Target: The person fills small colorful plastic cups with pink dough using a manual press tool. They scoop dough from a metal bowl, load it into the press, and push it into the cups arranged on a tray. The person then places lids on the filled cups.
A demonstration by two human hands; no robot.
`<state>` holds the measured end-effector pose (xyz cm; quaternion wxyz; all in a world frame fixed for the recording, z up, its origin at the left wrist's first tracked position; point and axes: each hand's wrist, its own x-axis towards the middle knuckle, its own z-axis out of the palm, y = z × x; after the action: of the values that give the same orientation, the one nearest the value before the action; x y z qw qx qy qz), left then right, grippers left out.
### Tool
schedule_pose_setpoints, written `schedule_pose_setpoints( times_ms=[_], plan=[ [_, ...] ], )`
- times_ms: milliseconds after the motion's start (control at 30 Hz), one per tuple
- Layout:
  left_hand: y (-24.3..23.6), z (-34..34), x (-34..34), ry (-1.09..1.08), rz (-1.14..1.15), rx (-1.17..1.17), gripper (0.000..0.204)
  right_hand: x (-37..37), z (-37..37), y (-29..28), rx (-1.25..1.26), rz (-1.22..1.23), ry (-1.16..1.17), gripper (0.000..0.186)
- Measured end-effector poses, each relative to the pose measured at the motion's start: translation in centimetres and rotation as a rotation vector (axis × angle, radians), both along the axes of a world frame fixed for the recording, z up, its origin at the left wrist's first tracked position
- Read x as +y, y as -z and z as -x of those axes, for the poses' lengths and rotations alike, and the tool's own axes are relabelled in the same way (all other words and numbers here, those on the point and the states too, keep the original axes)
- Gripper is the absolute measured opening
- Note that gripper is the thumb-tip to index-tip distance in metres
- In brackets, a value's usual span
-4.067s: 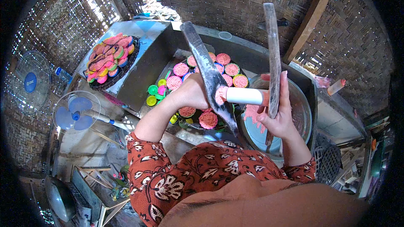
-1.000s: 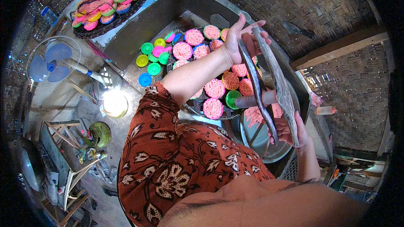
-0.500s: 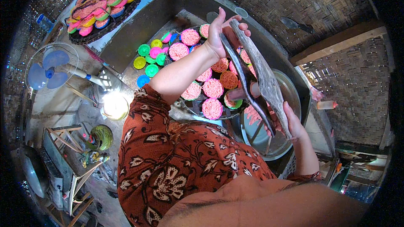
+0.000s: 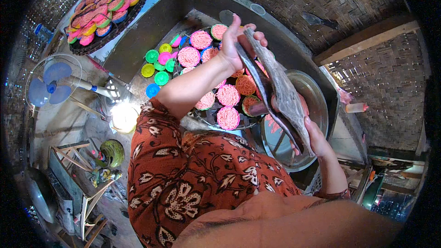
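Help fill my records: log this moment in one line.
left hand: grips wooden press, far end; right hand: grips near end; below: filled cups, basin

Interior: dim | Source: daylight pricking through gaps in brown woven-bamboo walls | Glare: blown-out white patch beside rust-red floral-patterned sleeve | Edges: fisheye bending, black surround | Centre: fairly crisp, softly shadowed

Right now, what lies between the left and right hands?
Head view: two wooden bars span from the left hand to the right hand; a tube projects from beneath them toward the filled cups.
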<state>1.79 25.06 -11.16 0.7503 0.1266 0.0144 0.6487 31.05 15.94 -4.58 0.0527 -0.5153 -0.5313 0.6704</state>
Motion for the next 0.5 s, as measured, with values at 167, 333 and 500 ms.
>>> schedule_pose_setpoints(
  times_ms=[167,333,500],
  plan=[
    [-0.4,1.3,0.7,0.017,-0.081,-0.031,0.052,0.5,1.9,-0.2,-0.010,-0.202,-0.078,0.053],
    [0.1,-0.1,1.5,0.021,0.015,-0.041,0.052,0.5,0.3,-0.4,-0.061,-0.268,-0.052,0.051],
    [0.3,-0.5,-0.2,0.052,-0.004,-0.041,0.048,-1.1,0.4,-0.9,-0.048,-0.162,-0.034,0.052]
  ],
)
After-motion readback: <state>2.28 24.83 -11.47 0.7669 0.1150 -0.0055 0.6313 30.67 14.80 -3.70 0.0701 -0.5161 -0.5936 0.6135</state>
